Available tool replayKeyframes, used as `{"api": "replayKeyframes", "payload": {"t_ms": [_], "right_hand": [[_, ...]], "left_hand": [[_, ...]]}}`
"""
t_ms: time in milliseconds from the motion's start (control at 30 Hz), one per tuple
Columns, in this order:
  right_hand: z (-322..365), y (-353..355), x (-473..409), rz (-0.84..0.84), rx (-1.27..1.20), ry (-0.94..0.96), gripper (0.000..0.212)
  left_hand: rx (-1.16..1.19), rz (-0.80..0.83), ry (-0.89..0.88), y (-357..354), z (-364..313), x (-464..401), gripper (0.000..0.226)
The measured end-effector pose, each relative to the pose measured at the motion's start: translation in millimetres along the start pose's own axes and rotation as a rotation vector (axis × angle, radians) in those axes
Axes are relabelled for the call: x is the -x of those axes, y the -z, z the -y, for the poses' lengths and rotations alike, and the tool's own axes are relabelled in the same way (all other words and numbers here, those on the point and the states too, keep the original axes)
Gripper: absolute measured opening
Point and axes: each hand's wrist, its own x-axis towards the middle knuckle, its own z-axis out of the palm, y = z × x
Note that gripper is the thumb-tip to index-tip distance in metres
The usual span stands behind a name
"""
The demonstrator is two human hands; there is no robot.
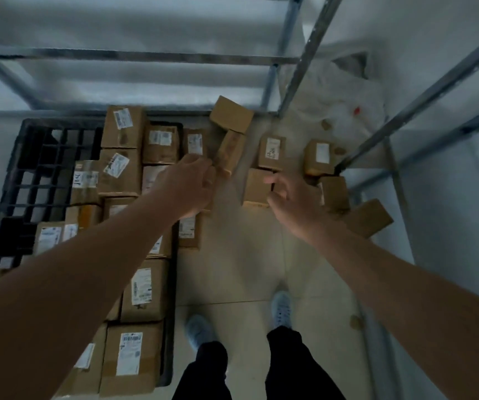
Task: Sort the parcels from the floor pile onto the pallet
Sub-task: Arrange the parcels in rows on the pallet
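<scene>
While both arms reach forward over the floor, the loose parcels lie just beyond the fingertips and the pallet (44, 157) sits under and left of the left arm.

Largest is the black grid pallet, its right half packed with labelled brown boxes (143, 290) that run from near the feet up to beyond the left hand (187, 184); its left part shows bare grid. Metal shelving (134, 56) stands beyond it. Right of the pallet, small parcels (271, 153) lie scattered on the tile floor (232, 272) beyond and to the right of the right hand (290, 202). The left hand's fingers curl beside a tilted narrow box (231, 151); blur hides whether they grip it. The right hand's fingers are spread and loosely bent, holding nothing, over a small box (257, 187).
</scene>
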Motion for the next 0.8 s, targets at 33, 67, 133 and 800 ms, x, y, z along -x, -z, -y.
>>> {"api": "replayKeyframes", "payload": {"t_ms": [33,67,133,800], "right_hand": [[-13,5,0,0.024,0.008,-0.01,0.037],[-25,11,-1,0.046,0.021,-0.02,0.039],[-49,23,-7,0.059,0.045,-0.021,0.042],[-268,-1,-228,0.288,0.084,-0.184,0.054]], "left_hand": [[-0.018,0.006,-0.004,-9,-12,-6,0.045],[-0.028,0.007,-0.005,-18,-23,-11,0.045],[-0.005,0.029,0.0,-38,-45,-23,0.046],[0.024,0.273,0.144,-255,-89,-247,0.055]]}}
